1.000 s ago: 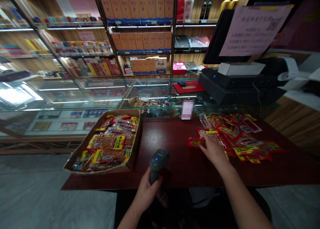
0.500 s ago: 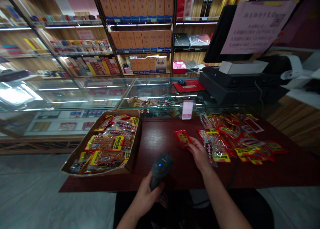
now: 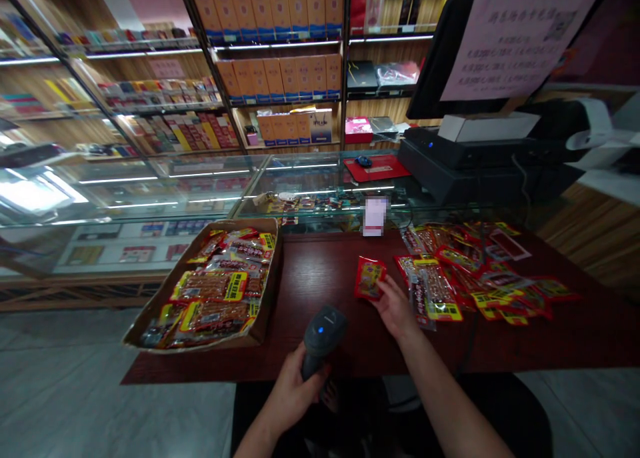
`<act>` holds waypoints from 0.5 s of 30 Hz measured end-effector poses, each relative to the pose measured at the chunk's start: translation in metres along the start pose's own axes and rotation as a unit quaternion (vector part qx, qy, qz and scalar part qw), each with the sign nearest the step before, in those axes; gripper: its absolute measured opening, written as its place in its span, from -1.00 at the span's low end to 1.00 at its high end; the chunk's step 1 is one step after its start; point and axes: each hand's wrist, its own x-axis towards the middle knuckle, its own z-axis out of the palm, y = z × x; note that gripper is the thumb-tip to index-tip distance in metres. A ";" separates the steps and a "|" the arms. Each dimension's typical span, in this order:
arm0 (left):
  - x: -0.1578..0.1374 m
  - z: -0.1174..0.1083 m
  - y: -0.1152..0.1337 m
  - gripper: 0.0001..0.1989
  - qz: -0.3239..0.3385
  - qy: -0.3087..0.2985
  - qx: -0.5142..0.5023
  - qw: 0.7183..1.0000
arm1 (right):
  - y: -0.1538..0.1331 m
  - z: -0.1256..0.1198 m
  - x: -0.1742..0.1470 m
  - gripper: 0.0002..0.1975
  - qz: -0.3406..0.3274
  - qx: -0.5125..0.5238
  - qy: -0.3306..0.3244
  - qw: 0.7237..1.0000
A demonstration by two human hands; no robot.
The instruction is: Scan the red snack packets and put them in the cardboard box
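My left hand point(image 3: 295, 388) is wrapped round the grip of a dark handheld barcode scanner point(image 3: 325, 329) with a blue light on top, at the table's front edge. Between the thumb and fingers of my right hand point(image 3: 396, 307) is a small red and yellow snack packet point(image 3: 370, 278), its printed face turned up. Just right of that hand lies a loose heap of snack packets point(image 3: 435, 290), red, yellow and clear. On the left, an open cardboard box point(image 3: 269, 311) holds several more packets in layers.
The dark red table point(image 3: 320, 258) carries all of this. Behind it stands a glass display counter point(image 3: 300, 168) with a red mouse pad point(image 3: 387, 169). A monitor point(image 3: 440, 58) with a paper sheet rises at the right back. Stocked shelves line the wall.
The packet in my right hand has turned more upright and shows its printed face more fully. My left hand and the scanner have hardly moved.
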 end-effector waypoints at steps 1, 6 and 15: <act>0.000 0.000 0.001 -0.61 0.003 0.000 0.001 1.000 | 0.002 0.002 0.000 -0.62 -0.011 -0.001 0.010 1.000; 0.001 0.001 0.000 -0.59 0.012 -0.009 -0.001 1.000 | 0.013 0.005 -0.005 -0.62 -0.055 -0.045 0.028 0.997; 0.001 -0.002 -0.006 -0.61 0.031 -0.010 0.019 0.999 | 0.022 0.002 -0.002 -0.49 -0.047 -0.082 0.020 0.995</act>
